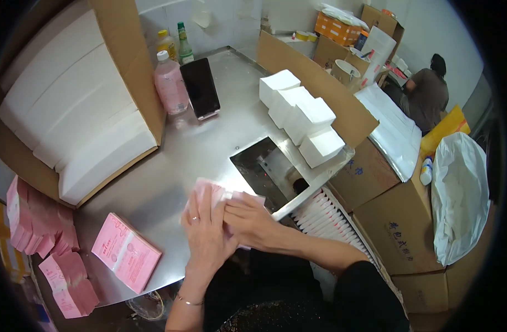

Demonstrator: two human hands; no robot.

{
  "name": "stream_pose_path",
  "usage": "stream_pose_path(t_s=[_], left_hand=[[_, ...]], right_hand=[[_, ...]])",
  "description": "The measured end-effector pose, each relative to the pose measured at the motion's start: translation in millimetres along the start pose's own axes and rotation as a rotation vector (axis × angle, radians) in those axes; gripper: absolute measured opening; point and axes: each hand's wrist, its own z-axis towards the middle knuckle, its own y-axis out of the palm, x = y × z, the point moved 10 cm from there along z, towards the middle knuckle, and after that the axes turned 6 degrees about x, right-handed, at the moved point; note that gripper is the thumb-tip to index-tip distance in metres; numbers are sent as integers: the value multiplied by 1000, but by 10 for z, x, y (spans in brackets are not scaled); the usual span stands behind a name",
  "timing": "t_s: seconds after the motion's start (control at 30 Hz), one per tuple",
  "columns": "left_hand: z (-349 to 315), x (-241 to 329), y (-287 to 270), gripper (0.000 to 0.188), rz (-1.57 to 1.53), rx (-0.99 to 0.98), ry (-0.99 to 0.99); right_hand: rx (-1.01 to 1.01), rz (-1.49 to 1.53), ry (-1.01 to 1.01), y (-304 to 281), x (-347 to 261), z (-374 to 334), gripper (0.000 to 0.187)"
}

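Both my hands are together over a pink packet (208,188) above the steel table (170,166). My left hand (204,224), with a ring on one finger, lies over the packet's left side and grips it. My right hand (248,219) has its fingers bent against the right side, close to the left fingertips. A small white patch shows between the hands; the packet's underside is hidden. To the left of my left hand lies a flat stack of printed pink packaging sheets (126,252). Beyond my right hand is a rectangular opening (270,172) in the tabletop.
White tissue-like blocks (306,113) stand at the opening's far side. An open carton (129,61) of white stacks is at left, above pink bundles (40,218). A phone (200,88) leans near a pink bottle (170,83). Cartons (397,221) fill the right; a person (427,91) sits behind.
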Motion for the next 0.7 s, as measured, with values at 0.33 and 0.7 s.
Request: stream_pose_path(t_s=[0.33,0.7], left_hand=[[16,126,-5,66,169,-21,-7],[-90,210,194,52,-199,-83,66]], right_hand=[[176,-867,455,-1635,1521,-526,14],[205,-673,148,-1071,966,-346,27]])
